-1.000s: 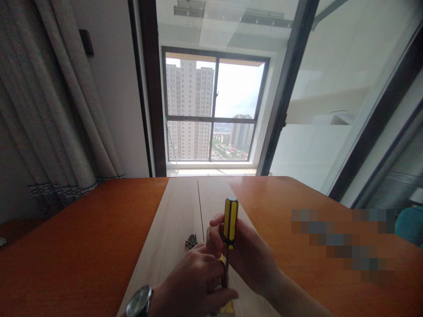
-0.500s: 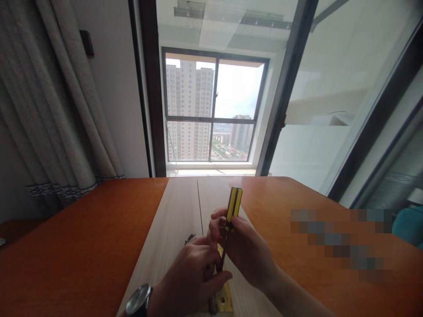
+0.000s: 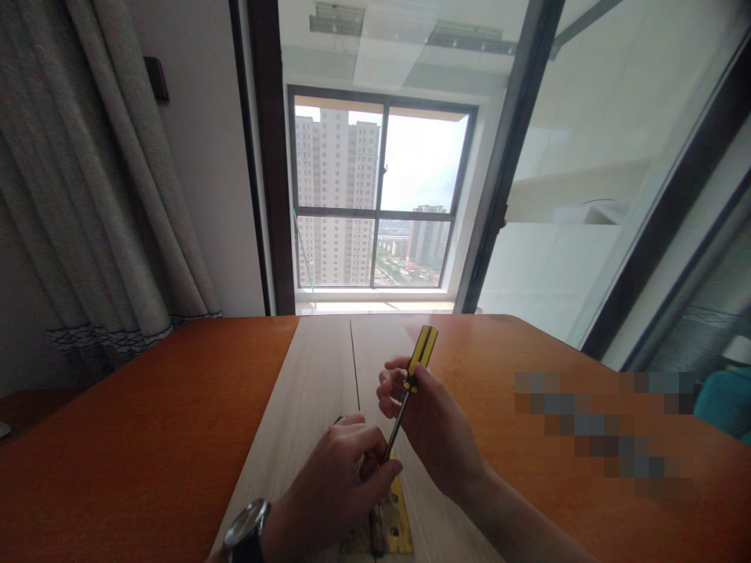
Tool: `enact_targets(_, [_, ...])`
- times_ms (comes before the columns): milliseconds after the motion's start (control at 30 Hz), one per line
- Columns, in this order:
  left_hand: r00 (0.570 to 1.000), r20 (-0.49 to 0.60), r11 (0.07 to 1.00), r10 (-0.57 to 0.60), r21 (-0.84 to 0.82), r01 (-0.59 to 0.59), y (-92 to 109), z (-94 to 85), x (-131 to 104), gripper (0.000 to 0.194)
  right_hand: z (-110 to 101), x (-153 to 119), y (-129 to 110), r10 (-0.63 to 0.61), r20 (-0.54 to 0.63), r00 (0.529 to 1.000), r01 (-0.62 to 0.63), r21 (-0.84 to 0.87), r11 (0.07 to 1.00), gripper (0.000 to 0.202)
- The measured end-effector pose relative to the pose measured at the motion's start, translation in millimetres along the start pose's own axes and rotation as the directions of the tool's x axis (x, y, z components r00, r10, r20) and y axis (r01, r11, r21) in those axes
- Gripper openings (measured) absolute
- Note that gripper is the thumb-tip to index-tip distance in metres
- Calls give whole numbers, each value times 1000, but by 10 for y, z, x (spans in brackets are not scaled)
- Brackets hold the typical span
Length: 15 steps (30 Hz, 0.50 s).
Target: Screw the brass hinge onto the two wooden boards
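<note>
My right hand [image 3: 440, 430] holds a screwdriver by the lower end of its yellow and black handle [image 3: 422, 353], which tilts up and to the right. The metal shaft [image 3: 397, 424] runs down to my left hand [image 3: 340, 473], whose thumb and fingers are closed around its lower end. The tip is hidden by those fingers. Beneath my left hand a brass-coloured hinge [image 3: 400, 522] lies across the seam between two pale boards [image 3: 293, 407]; screw holes show in its right leaf. A small dark metal piece peeks out behind my left knuckles.
The pale boards lie on an orange-brown wooden table [image 3: 146, 422]. A blurred, pixelated patch covers part of the table at the right. A grey curtain [image 3: 99, 172] hangs at the left, and a window [image 3: 381, 211] stands beyond the table.
The screwdriver has risen slightly and leans more to the right. My right hand has moved up a little, my left hand slightly left, and more of the hinge shows.
</note>
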<state>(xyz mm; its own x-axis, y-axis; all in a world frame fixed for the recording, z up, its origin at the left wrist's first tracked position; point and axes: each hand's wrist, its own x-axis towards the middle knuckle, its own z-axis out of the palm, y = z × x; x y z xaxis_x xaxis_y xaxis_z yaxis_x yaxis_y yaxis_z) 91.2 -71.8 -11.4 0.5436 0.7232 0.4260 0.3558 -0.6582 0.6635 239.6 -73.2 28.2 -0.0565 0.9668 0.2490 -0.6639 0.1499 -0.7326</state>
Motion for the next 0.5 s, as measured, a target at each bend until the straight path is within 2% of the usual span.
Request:
enact_targets(167, [1000, 11, 999, -27, -16, 28, 37, -23, 18, 22, 9, 5, -6, -7, -31, 999, 7, 3, 1000, 28])
enact_targets(367, [999, 21, 997, -32, -62, 33, 48, -42, 26, 7, 26, 12, -13, -37, -60, 997, 37, -9, 999, 30])
enact_targets(500, [999, 27, 998, -26, -63, 27, 46, -50, 18, 13, 23, 13, -13, -60, -65, 996, 59, -16, 998, 30])
